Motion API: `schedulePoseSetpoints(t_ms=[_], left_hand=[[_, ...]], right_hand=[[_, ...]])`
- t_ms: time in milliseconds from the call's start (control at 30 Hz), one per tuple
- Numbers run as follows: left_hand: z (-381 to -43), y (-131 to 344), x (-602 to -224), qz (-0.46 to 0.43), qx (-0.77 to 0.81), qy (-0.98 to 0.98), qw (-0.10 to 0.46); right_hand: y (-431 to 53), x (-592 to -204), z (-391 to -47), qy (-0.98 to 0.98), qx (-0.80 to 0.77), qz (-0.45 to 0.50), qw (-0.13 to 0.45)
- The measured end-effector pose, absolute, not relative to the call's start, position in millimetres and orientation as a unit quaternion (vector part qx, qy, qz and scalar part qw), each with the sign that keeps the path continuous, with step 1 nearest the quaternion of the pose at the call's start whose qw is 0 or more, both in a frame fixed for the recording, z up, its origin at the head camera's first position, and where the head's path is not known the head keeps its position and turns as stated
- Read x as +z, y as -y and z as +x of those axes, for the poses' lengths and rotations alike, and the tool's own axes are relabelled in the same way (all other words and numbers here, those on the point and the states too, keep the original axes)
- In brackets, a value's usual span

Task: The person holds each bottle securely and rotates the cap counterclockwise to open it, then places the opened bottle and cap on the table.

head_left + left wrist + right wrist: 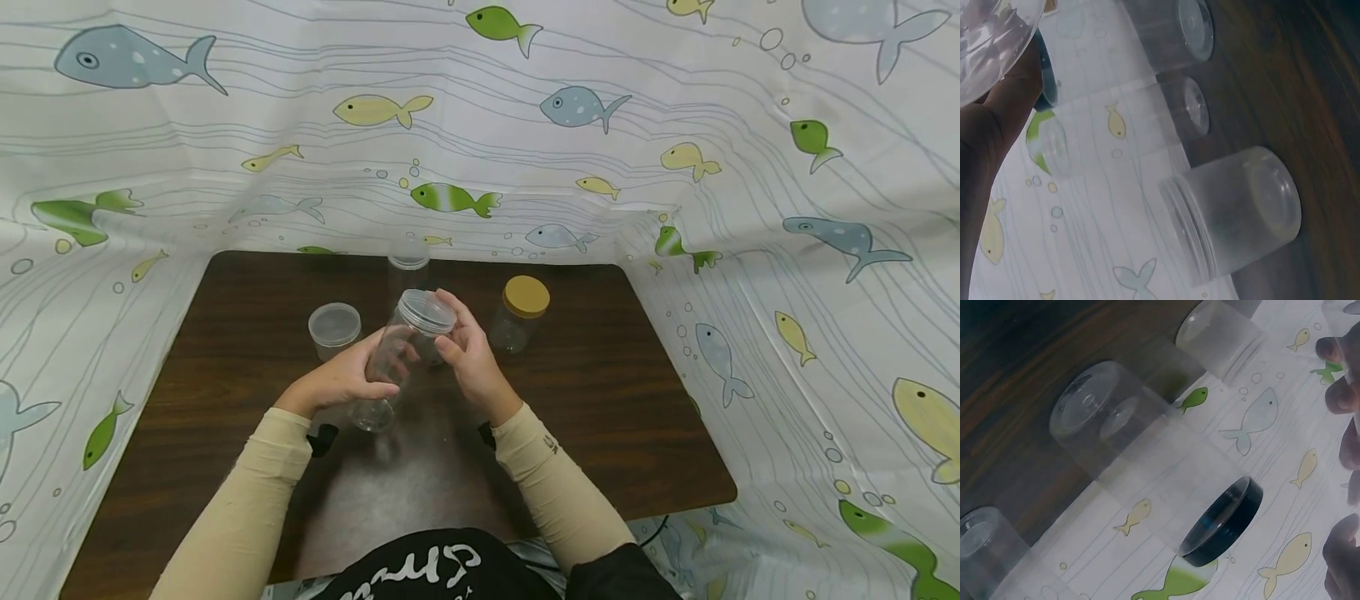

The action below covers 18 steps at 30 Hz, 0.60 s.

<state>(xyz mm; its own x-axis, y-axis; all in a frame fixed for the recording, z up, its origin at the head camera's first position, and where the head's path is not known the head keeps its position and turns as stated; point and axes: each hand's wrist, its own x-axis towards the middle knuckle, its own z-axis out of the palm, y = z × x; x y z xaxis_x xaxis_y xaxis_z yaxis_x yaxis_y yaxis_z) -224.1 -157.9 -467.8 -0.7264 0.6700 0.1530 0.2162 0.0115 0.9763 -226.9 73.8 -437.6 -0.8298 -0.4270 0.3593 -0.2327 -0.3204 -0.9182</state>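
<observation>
A tall clear jar (392, 354) with a clear screw lid (427, 311) is held tilted above the table, lid up and toward the right. My left hand (341, 375) grips the jar's body, thumb in front. At the top, my right hand (471, 354) holds the lid's rim between thumb and fingers. The left wrist view shows the jar's rounded clear base (994, 50) close up beside the left hand (1000, 119). Fingers (1344, 394) show at the right edge of the right wrist view.
A short frosted jar (334, 327) stands left of the hands, a tall clear-lidded jar (408, 271) behind them. At right is a jar with a yellow lid (527, 297). A dark-lidded jar (1222, 522) shows in the wrist views. Fish-print sheeting (480, 150) surrounds the brown table (600, 417).
</observation>
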Motion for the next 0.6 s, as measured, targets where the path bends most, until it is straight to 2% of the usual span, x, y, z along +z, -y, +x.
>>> schedulePoseSetpoints(t_ms=[333,600], left_hand=[[-221.8,147.9,-465.9,0.337,0.628,-0.674,0.194],[-220.3,144.6,-463.8,0.342,0.635,-0.660,0.209]], right_hand=[[-67.2,-432.6,-228.3,-0.526,-0.802,-0.269,0.085],[-68.6,-434.7,-235.6,-0.470,-0.815,-0.315,0.125]])
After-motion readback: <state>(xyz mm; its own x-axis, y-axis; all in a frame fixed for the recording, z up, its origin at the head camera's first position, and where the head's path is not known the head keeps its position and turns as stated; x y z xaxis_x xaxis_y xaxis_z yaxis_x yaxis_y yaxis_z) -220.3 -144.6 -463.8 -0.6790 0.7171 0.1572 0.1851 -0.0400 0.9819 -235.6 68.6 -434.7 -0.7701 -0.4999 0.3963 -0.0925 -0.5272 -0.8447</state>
